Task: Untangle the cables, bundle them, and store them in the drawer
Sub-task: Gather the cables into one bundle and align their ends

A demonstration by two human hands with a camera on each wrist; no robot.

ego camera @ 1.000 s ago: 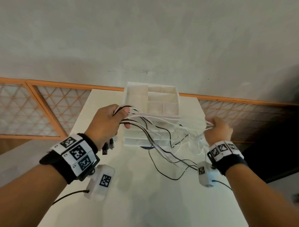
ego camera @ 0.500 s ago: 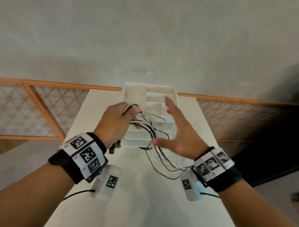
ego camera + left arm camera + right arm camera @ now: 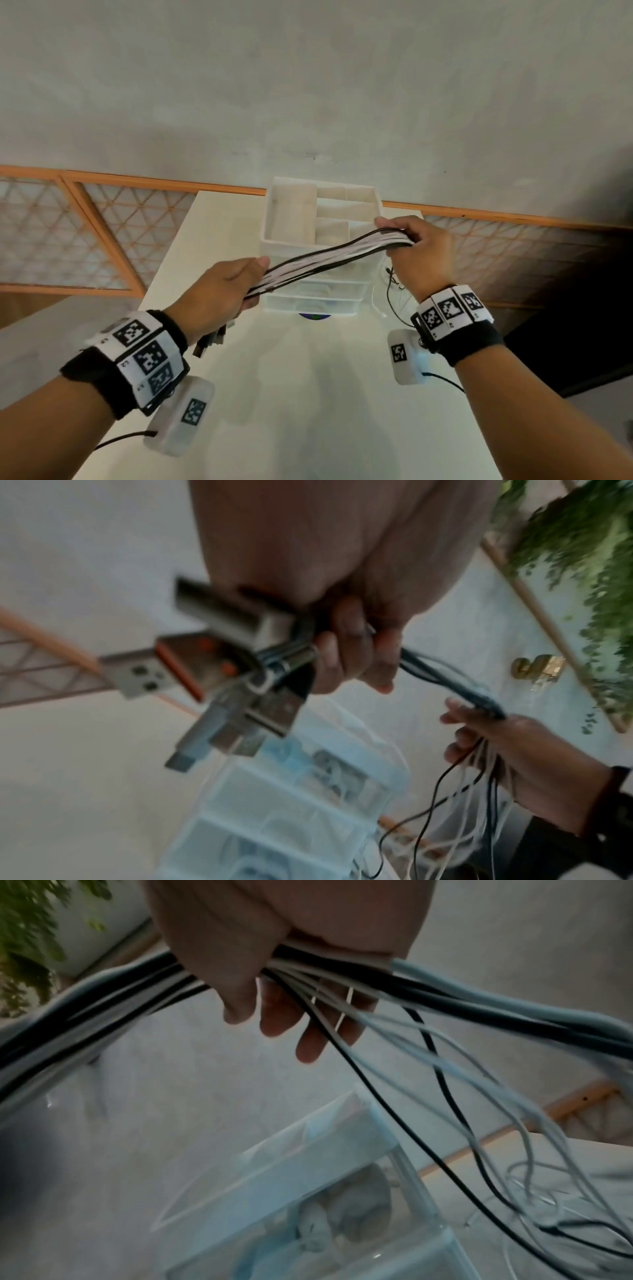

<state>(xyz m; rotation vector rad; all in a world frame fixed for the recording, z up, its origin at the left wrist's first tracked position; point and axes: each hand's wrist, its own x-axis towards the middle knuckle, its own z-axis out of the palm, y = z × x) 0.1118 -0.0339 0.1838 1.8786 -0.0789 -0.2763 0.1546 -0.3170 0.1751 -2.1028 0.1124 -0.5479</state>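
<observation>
A pale plastered wall rises behind a white table (image 3: pixel 308 394), with an orange-framed lattice rail (image 3: pixel 85 233) running along its foot. At the left, the left hand (image 3: pixel 219 294) has its fingers curled tight round one end of the cables (image 3: pixel 329 260), black and white strands gathered side by side; a cluster of USB plugs (image 3: pixel 219 674) sticks out below the fist. The bundle stretches in the air up and to the right, passing in front of the clear plastic drawer unit (image 3: pixel 318 294) that stands at the far middle of the table, its open top tray split into compartments. At the right, the right hand (image 3: pixel 421 260) clasps the bundle's other end, fingers wrapped over it. Below that hand the loose tails hang down in thin loops beside the unit's right wall.
</observation>
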